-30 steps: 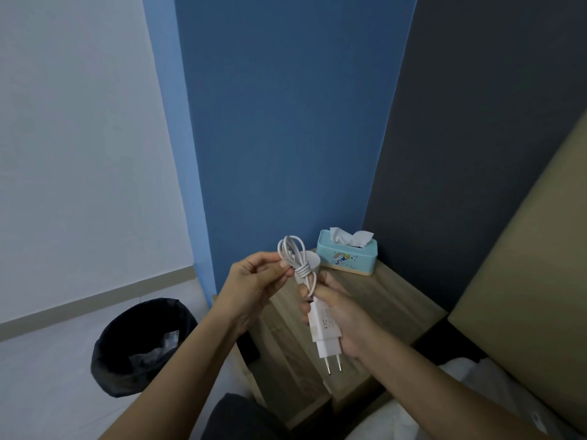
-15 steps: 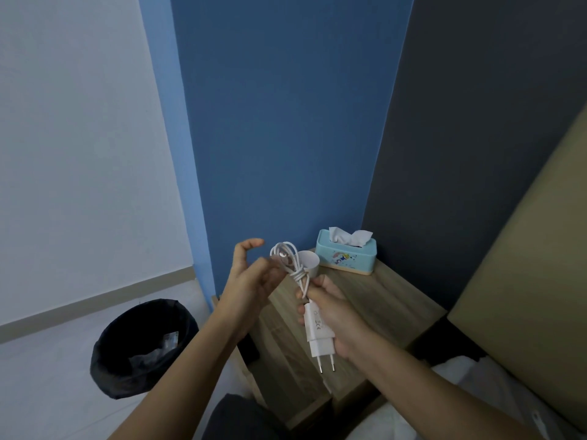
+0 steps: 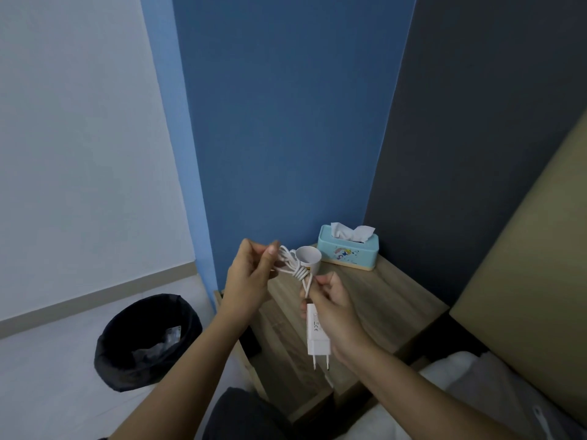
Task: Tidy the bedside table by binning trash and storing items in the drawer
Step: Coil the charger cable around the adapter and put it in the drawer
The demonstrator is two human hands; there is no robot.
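A white charger plug (image 3: 317, 336) with two pins pointing down is held in my right hand (image 3: 336, 315) above the wooden bedside table (image 3: 390, 300). Its white cable (image 3: 293, 266) is wound into a bundle above the plug, and my left hand (image 3: 249, 277) pinches the bundle's loops. Behind the cable a small white paper cup (image 3: 308, 256) stands on the table. The drawer front (image 3: 286, 360) below my hands is partly hidden by them.
A light blue tissue box (image 3: 349, 251) sits at the table's back corner. A black-lined bin (image 3: 147, 341) holding some trash stands on the floor at the left. A tan headboard (image 3: 524, 274) and white bedding (image 3: 476, 392) are at the right.
My left hand let go of the cable loops half a second ago with fingers spread, and has now closed on them again. Both hands shifted slightly left and down.
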